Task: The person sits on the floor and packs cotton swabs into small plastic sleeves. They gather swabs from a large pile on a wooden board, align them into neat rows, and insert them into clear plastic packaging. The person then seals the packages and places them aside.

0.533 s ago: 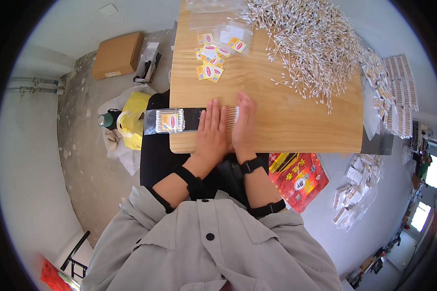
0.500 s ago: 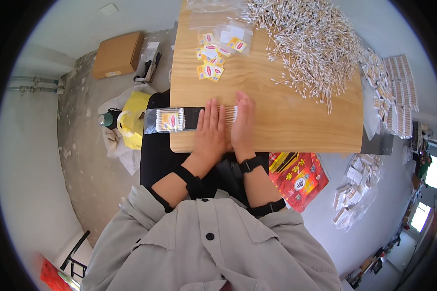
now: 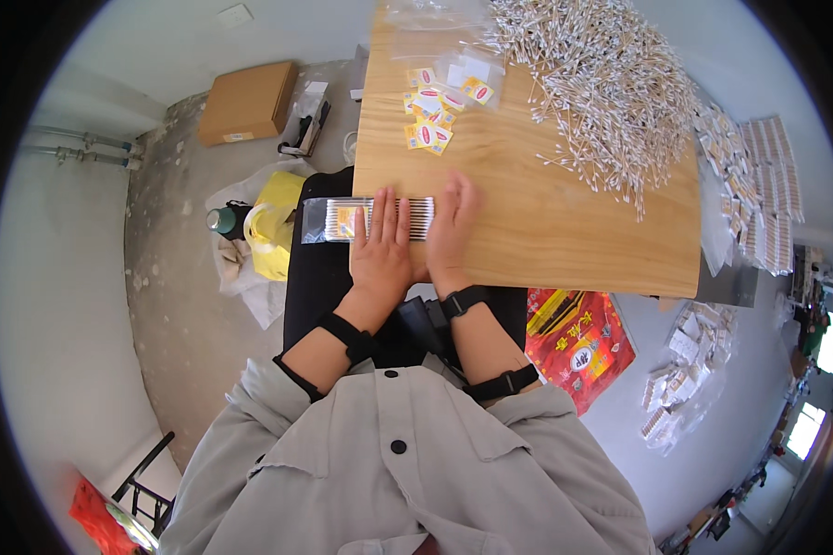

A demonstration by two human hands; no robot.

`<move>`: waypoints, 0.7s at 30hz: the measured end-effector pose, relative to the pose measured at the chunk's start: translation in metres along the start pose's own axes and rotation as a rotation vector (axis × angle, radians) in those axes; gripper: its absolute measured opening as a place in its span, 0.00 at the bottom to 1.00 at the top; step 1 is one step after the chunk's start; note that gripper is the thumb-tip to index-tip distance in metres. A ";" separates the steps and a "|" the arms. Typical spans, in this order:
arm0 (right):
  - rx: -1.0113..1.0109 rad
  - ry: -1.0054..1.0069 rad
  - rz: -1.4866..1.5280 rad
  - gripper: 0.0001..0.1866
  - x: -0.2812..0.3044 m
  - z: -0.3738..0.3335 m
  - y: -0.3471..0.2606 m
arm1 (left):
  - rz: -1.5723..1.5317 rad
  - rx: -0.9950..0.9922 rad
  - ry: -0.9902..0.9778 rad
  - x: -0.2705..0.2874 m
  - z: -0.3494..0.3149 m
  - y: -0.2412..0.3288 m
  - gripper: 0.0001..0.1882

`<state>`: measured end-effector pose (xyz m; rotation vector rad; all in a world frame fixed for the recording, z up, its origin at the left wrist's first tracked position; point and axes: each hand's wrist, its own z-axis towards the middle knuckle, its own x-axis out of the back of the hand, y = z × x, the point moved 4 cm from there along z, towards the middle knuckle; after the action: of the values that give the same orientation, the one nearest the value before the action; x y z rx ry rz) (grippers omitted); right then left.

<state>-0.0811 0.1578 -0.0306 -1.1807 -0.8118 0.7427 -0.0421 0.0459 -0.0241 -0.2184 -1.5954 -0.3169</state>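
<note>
My left hand (image 3: 381, 254) lies flat with fingers stretched over a row of cotton swabs (image 3: 421, 219) at the table's near left corner. Its fingertips rest across the row, and the thumb reaches over a yellow label card (image 3: 349, 220) at the left. A clear plastic sleeve with a dark strip (image 3: 314, 222) is at the row's left end and sticks out past the table edge. My right hand (image 3: 449, 236) stands on its edge at the swabs' right ends, palm facing left, fingers extended and slightly blurred. How far the swabs sit inside the sleeve is hidden under my left hand.
A large heap of loose swabs (image 3: 611, 92) covers the far right of the wooden table (image 3: 565, 222). Yellow cards (image 3: 428, 136) and clear bags (image 3: 435, 42) lie farther back. Packed swabs (image 3: 768, 185) stand at the right. A yellow bag (image 3: 273, 227) sits left of the table.
Both hands have moved left across the table. The swabs between them have slid left, up against the label card. The whole view has shifted slightly.
</note>
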 end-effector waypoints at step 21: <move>0.498 -0.166 -0.793 0.17 -0.019 0.010 -0.010 | -0.168 -0.004 0.031 0.005 -0.003 -0.007 0.59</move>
<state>-0.0982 0.1445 -0.0222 -0.2936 -1.0576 0.3400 -0.0416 0.0383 -0.0196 -0.0819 -1.5858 -0.4519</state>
